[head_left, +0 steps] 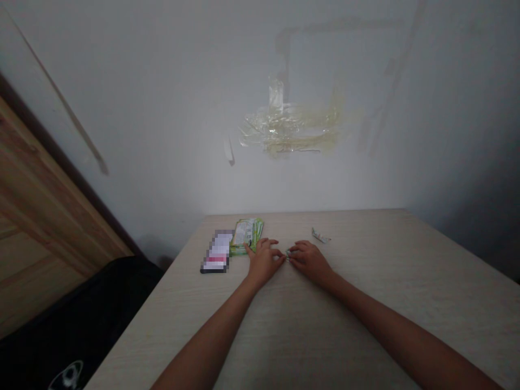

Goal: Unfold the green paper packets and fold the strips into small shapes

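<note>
We are looking down from the head camera, our only view, and we are seeing two bare hands working close together over a pale, wood-grained table [284, 336]. The left hand [266, 260] and the right hand [312, 261] are almost meeting, and their fingertips are pinching a tiny white-and-green crinkly piece [288, 254] between them. That piece is sitting in the middle, just above the table or on it; we are not able to tell which. The fingers are hiding most of it, so we are not being sure of its shape. We are judging that the step in hand is careful finger work on this little piece, with one hand on each side. The next move, we are thinking, is calling for a soft, steady pinch from both hands, because the piece is looking small and easy to drop. A thin white-and-green crumpled strip [320, 235] is lying past the right hand, not touching it. A shiny green packet with a white label [245, 236] is lying by the left hand's outer fingers, maybe under their tips. A dark-edged phone with a blurred screen [218, 254] is resting just beside the packet.
</note>
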Available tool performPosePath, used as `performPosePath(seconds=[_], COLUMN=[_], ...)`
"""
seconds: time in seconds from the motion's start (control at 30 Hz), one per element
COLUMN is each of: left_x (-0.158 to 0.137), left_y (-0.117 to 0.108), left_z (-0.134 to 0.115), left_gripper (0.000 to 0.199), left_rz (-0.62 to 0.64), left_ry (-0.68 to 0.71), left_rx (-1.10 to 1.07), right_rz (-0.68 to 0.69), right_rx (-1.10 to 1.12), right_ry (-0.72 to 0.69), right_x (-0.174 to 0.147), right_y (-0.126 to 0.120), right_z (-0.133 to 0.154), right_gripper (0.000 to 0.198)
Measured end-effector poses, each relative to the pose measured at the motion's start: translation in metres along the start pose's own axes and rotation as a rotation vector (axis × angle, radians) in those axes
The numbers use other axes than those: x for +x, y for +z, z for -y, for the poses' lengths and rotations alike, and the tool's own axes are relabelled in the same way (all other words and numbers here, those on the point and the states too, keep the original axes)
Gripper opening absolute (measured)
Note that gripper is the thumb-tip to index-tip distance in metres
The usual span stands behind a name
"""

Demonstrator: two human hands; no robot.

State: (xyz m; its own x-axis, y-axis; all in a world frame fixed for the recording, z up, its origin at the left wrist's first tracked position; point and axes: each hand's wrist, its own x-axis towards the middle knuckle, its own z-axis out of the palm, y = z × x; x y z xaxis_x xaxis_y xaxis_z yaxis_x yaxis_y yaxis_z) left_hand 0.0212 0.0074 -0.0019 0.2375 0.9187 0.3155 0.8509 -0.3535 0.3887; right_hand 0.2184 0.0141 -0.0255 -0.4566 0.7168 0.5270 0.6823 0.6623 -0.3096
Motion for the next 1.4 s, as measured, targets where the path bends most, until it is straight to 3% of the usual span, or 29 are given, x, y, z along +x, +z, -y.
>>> performPosePath(seconds=[0.33, 0.57, 0.83, 1.03, 1.4], left_x=[0.002, 0.001, 0.000, 0.000, -0.003], left_y=[0.002, 0.002, 0.003, 0.005, 0.002], left_z=[-0.007, -0.007, -0.005, -0.005, -0.009], left_gripper=[0.009, 0.008, 0.005, 0.005, 0.009], left_rz=[-0.032, -0.023, -0.046, -0.065, -0.057], left_ry=[-0.051, -0.097, -0.093, -0.073, -0.020], left_rx=[0.000, 0.004, -0.028, -0.035, 0.023], right_rz=[-0.014, -0.132, -0.024, 0.018, 0.011], right_rx=[0.136, 0.277, 0.144, 0.042, 0.091], right_ry=[0.039, 0.200, 0.095, 0.151, 0.106], right_x=[-0.001, -0.001, -0.003, -0.003, -0.003], right_y=[0.000, -0.003, -0.002, -0.006, -0.005], right_z=[-0.001, -0.012, -0.011, -0.002, -0.001], right_gripper=[0.018, 0.017, 0.024, 0.024, 0.025])
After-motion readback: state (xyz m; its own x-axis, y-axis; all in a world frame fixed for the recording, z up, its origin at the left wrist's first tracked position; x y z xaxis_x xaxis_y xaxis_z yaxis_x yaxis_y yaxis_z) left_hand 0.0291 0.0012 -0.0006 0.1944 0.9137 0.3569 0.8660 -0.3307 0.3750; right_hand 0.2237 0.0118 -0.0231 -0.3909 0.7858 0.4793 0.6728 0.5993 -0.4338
